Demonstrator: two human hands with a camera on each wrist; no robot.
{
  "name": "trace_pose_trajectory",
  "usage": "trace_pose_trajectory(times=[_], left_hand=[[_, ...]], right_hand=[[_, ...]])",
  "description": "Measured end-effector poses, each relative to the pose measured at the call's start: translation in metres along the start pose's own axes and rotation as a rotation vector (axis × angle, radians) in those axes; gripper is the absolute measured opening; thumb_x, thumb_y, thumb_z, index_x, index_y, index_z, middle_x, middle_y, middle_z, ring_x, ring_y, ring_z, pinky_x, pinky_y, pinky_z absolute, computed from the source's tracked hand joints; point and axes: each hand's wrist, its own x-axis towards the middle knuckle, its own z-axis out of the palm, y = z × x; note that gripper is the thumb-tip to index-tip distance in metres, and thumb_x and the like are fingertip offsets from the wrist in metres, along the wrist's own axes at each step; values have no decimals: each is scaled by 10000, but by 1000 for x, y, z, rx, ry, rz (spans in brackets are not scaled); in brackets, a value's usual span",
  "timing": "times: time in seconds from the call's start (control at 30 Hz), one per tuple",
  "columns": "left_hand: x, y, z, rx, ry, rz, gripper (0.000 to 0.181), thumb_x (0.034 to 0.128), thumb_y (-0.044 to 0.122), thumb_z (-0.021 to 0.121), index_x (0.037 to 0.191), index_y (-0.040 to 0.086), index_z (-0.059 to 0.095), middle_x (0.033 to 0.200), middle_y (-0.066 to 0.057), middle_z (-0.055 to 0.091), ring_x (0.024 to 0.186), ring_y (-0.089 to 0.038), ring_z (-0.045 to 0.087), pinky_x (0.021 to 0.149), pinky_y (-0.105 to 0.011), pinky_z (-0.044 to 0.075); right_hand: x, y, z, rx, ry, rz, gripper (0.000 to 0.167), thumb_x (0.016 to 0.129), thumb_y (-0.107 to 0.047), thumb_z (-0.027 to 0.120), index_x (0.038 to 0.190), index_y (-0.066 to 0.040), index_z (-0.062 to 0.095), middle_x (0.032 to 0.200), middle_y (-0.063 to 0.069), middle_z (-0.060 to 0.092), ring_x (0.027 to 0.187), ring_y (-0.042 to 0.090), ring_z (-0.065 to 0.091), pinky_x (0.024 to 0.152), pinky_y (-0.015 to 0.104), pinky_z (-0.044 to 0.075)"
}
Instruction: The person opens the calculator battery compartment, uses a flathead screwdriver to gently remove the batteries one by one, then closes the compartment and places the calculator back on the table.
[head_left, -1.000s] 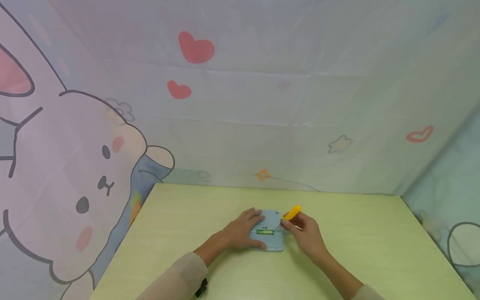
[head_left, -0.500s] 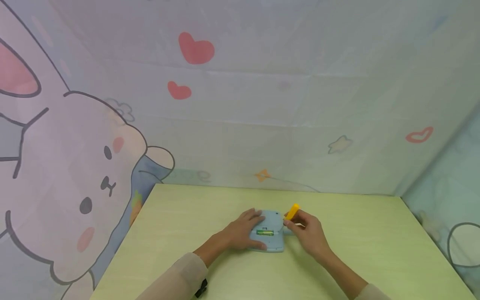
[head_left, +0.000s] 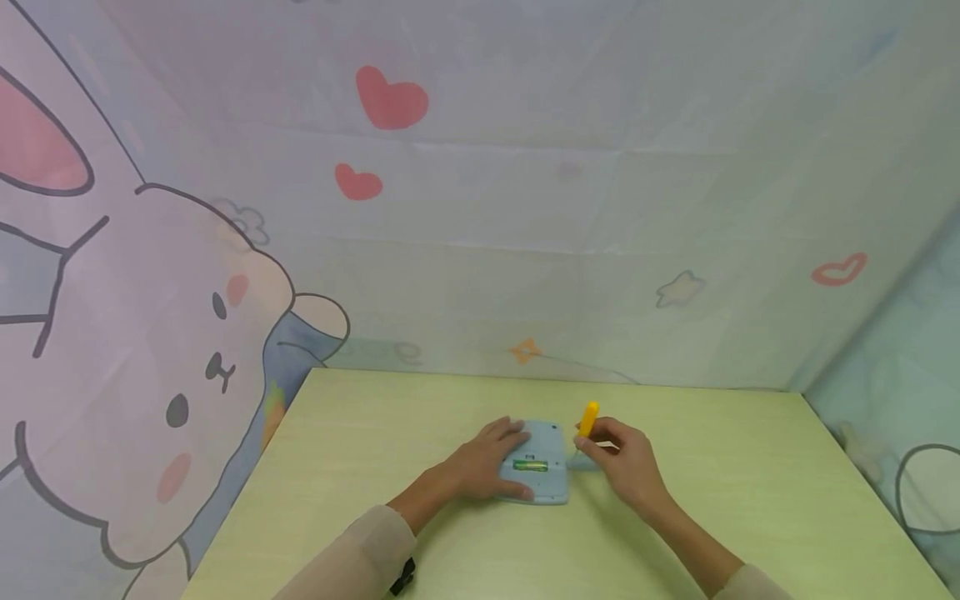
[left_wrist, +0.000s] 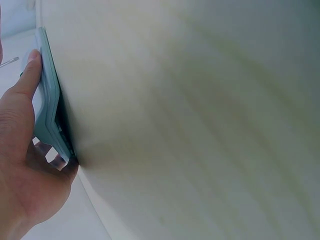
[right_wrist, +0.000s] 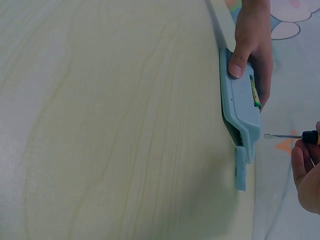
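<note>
A light blue calculator point(head_left: 551, 487) lies face down on the table. A green battery point(head_left: 530, 466) sits in its uncovered slot. My left hand point(head_left: 482, 464) holds the calculator from the left, thumb near its front edge and fingers toward its far side. My right hand point(head_left: 628, 467) pinches a screwdriver point(head_left: 589, 417) with a yellow handle. Its thin metal shaft point(right_wrist: 282, 136) shows in the right wrist view, apart from the calculator. A small light blue cover point(right_wrist: 240, 170) lies beside the calculator's right edge, below the right hand.
The pale wood-grain table point(head_left: 375, 433) ends at a printed cloth backdrop point(head_left: 480, 208). A small black object point(head_left: 402, 577) shows next to the left sleeve.
My right hand has drawn the screwdriver rightward from the battery slot, and its handle stands more upright. The light blue cover shows more. My left hand and the calculator stay in place.
</note>
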Motion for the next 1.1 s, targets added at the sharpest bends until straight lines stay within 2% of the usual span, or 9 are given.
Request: trace_pose_trajectory(times=[0.2,0.43,0.67,1.1], left_hand=[[0,-1,1,4,1,0,1006,846,738,752,1645,232,410,1734,41,280,1621,-228,175,1188,-514,391],[0,-1,0,-3,3,5,1008,850,737,749,1648,227,405,1738,40,271,1622,-227,168,1185,-528,391],[-1,0,-1,-6,1,7,1003,854,722,757,1648,220,406,1737,31,276,1621,-235,174,1190,-523,386],[0,-2,1,-11,6,10,1007,851,744,742,1650,234,402,1740,46,266,1624,-222,164,1184,-541,387]], right_hand=[[0,2,-4,-13,5,2,216,987,-180,783,1116,-9,755,1079,81,755,1056,240,720,899,269,595],[1,5,-9,-40,0,14,243,986,-176,783,1152,-2,745,1070,68,751,1030,201,716,886,230,583],[-1,5,-11,-28,-6,6,257,991,-217,783,1173,-56,699,1065,73,729,1002,199,698,859,221,575],[0,9,-17,-33,11,12,251,977,-213,798,1143,-61,686,1066,83,720,1002,216,699,841,222,575]])
